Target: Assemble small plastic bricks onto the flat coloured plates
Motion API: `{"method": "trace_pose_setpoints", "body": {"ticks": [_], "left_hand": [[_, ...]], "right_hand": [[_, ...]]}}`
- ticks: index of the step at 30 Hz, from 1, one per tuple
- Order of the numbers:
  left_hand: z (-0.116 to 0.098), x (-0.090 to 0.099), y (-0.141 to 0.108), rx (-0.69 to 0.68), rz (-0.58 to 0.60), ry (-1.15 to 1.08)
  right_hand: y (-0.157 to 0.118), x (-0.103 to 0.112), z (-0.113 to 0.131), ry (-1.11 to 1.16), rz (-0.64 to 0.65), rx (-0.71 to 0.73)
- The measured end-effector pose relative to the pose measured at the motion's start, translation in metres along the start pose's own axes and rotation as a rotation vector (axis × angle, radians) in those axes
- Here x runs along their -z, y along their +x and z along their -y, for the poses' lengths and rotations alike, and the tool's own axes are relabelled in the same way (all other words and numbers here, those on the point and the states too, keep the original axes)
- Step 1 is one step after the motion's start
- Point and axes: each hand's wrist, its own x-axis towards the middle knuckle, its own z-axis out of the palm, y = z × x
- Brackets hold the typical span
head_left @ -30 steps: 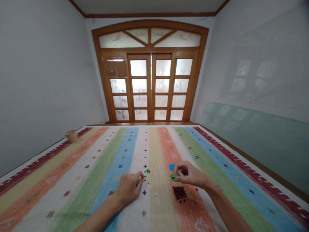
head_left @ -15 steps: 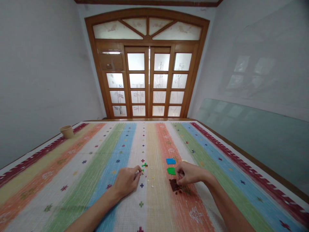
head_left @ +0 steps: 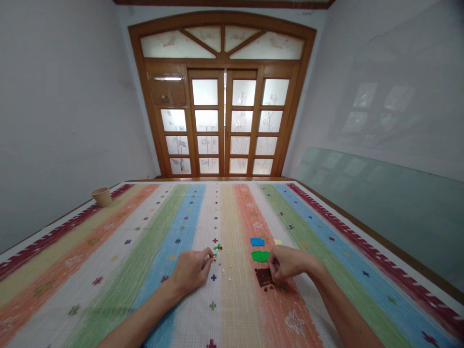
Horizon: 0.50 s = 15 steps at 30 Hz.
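The left hand (head_left: 190, 273) pinches narrowly beside tiny green plastic bricks (head_left: 217, 248); the right hand (head_left: 290, 263) curls narrowly above a dark brown plastic plate (head_left: 263, 277), its contents hidden.

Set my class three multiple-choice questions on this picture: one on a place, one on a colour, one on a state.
1. Where is the tan cup?
A) At the far left of the striped cloth
B) In the left hand
C) On the right, by the glass pane

2. What colour is the flat piece just beyond the green flat piece?
A) Red
B) Blue
C) White

3. How is the right hand posed?
A) Flat and open
B) Fingers curled
C) Wrapped around the cup

Answers:
1. A, it stands near the cloth's far-left edge.
2. B, the blue piece lies there.
3. B, the fingers curl above the dark brown piece.
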Motion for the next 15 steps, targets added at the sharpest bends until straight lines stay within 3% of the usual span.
{"method": "trace_pose_setpoints", "body": {"ticks": [15], "left_hand": [[-0.0013, 0.0025, 0.0008, -0.001, 0.004, 0.002]], "right_hand": [[0.0029, -0.0015, 0.0004, -0.044, 0.008, -0.006]]}}
